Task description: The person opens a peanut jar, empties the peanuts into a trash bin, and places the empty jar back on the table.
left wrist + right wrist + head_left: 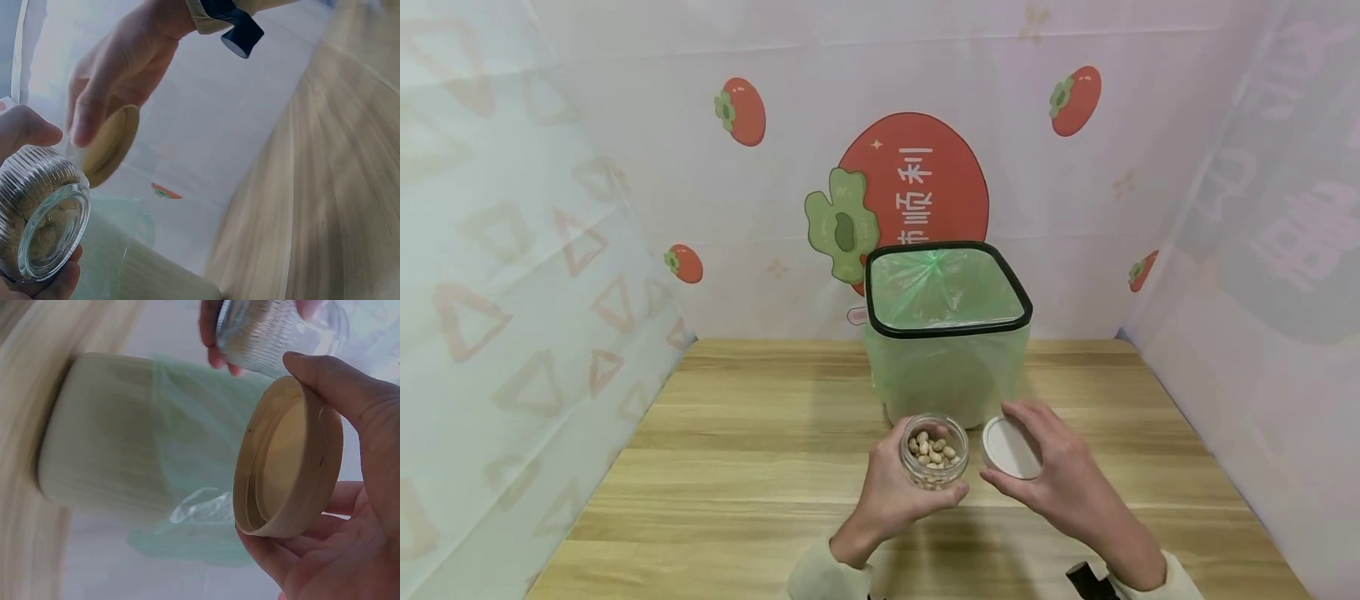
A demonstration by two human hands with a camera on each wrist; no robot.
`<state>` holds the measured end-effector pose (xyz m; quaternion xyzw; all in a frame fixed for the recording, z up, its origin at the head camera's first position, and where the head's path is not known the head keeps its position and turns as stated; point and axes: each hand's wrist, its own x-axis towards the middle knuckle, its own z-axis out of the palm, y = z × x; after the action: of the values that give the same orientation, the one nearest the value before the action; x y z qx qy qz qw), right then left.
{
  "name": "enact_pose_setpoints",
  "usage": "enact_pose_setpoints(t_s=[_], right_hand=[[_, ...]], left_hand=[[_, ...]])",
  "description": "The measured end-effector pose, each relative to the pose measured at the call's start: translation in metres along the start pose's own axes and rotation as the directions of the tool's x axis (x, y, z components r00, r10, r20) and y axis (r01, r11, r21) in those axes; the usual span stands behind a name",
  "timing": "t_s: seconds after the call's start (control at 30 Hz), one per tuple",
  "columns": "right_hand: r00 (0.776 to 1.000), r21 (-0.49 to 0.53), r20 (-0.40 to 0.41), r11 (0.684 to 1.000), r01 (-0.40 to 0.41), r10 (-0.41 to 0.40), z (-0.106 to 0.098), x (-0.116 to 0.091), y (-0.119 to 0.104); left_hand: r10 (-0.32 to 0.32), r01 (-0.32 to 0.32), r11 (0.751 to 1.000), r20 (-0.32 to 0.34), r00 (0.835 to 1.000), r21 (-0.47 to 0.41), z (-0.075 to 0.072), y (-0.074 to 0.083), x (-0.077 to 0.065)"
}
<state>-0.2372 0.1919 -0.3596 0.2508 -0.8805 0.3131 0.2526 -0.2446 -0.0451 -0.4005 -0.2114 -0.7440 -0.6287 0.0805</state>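
Observation:
My left hand (891,487) grips a clear ribbed glass jar (952,481) with its mouth uncovered. Inside the jar lie several pale brown nuts (934,451) that look like peanuts in the shell. My right hand (1063,467) pinches a round white lid (1011,447) by its rim, just to the right of the jar and apart from it. In the right wrist view the lid's hollow underside (284,462) shows a tan inner ring. From the left wrist view the jar's thick glass base (55,231) faces the camera.
Just beyond both hands stands a pale bin (947,375) with a black rim and a translucent green bag lining it. Wood-grain table (760,467) spreads beneath. Printed cloth walls (625,83) close off the back and both sides.

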Motion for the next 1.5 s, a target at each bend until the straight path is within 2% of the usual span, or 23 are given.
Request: enact_pose_setpoints(t_s=[0.23,0.53,1.07,1.2,1.4,1.5], right_hand=[[0.998,-0.064,0.068,0.998,0.005,-0.001,0.012,-0.011,0.011],[0.983,-0.177,0.176,0.984,-0.017,0.049,0.030,-0.026,0.025],[0.948,-0.158,0.317,0.987,0.040,0.013,0.055,-0.047,0.046],[0.935,-0.171,0.354,0.985,0.027,0.036,0.060,-0.049,0.051],[0.897,-0.159,0.435,0.987,-0.013,0.081,0.066,-0.052,0.056],[0.886,-0.155,0.455,0.988,-0.021,0.091,0.068,-0.053,0.059]], left_hand=[[-0.004,0.004,1.000,0.010,1.000,-0.004,0.000,0.003,0.001],[0.002,-0.002,1.000,0.014,1.000,-0.001,0.001,0.005,0.003],[-0.010,0.010,1.000,0.024,1.000,-0.017,0.005,0.006,0.000],[-0.009,0.010,1.000,0.030,1.000,-0.018,0.006,0.006,0.000],[-0.009,0.009,1.000,0.030,1.000,-0.019,0.007,0.006,-0.001],[-0.020,0.021,0.999,0.030,0.999,-0.024,0.007,0.007,-0.001]])
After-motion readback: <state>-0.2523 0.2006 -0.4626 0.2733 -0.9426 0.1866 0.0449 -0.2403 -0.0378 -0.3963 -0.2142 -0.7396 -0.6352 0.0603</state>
